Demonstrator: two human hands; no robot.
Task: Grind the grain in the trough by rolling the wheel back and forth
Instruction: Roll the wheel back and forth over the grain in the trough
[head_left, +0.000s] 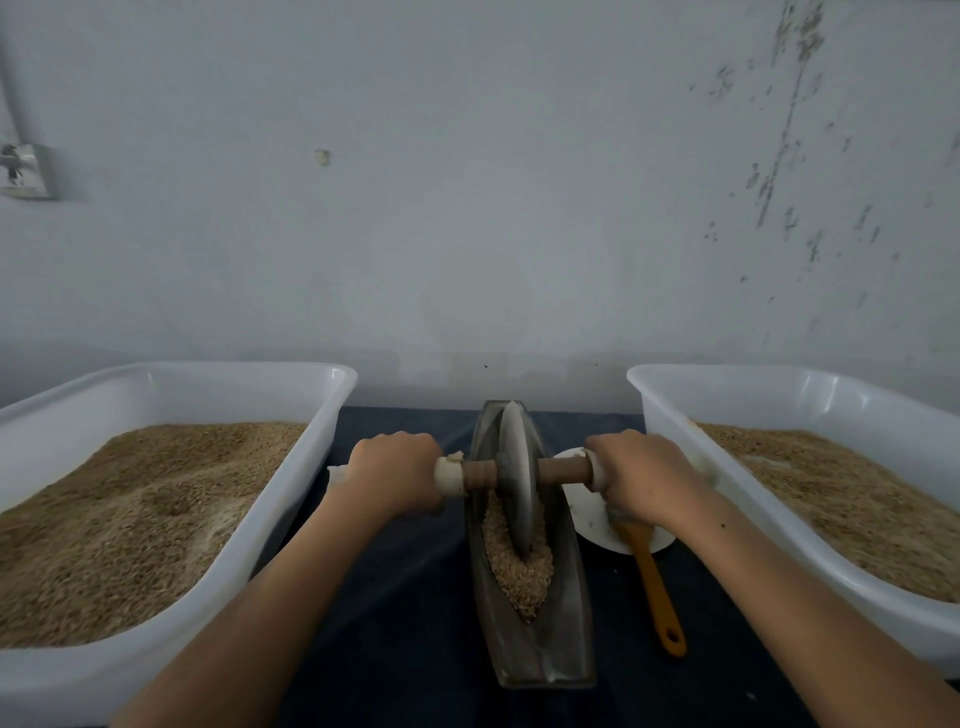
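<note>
Two bare forearms reach forward from the bottom edge over a dark cloth (400, 597). Between them lies the narrow metal trough (566, 613), running lengthwise away from the person, with a bed of grain (519, 577) in its near half. The wheel (517, 478) stands upright in the trough towards its far half, its lower rim sunk in the grain. A wooden axle (563, 469) runs through the wheel, crosswise to the trough. The left hand (395, 475) curls its fingers round the white-wrapped left end of the axle; the right hand (641, 475) grips the wrapped right end likewise, so the wheel sits midway between the hands. A white tub of grain (291, 493) stands on each side. Just right of the trough, under the right hand, lie a white plate (587, 512) and an orange-handled brush (657, 587).
</note>
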